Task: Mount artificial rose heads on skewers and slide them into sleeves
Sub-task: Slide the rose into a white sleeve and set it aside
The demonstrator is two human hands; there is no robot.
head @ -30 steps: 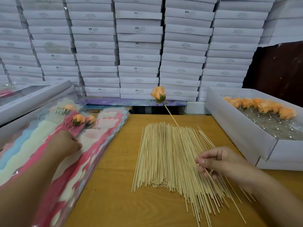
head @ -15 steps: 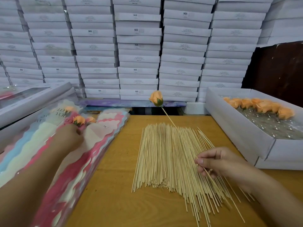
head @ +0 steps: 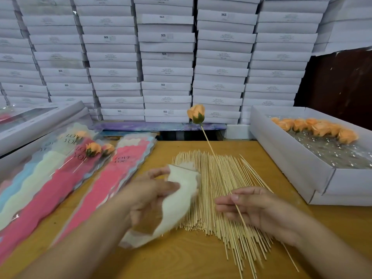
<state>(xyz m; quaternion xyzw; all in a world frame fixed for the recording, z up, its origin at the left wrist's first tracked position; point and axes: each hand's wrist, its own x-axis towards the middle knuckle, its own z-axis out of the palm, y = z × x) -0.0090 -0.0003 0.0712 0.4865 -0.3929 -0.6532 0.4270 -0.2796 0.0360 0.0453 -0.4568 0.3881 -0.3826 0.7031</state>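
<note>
head cam looking down at the wooden surface (head: 181, 258). the right hand (head: 259, 210) sits over the fanned pile of thin bamboo skewers (head: 219, 198), thumb and fingers pinching one thin wooden skewer (head: 209, 143) that runs up and away, with a peach fabric rose head (head: 196, 114) mounted on its far tip, raised above the back edge of the surface. the left hand (head: 149, 196) is now in the middle, just left of the skewer pile, fingers curled round a cream-white paper sleeve (head: 175, 204) that looks a bit motion-blurred. half a second ago that hand was way over on the left, reaching into the stack of pink, cream and blue wavy-edged sleeves (head: 60, 178), so it's come across with one. right hand and rose barely moved. two finished peach roses in sleeves (head: 98, 150) lie on that stack. off to the right, a white cardboard box (head: 302, 170) holds a row of loose peach rose heads (head: 316, 127).
</note>
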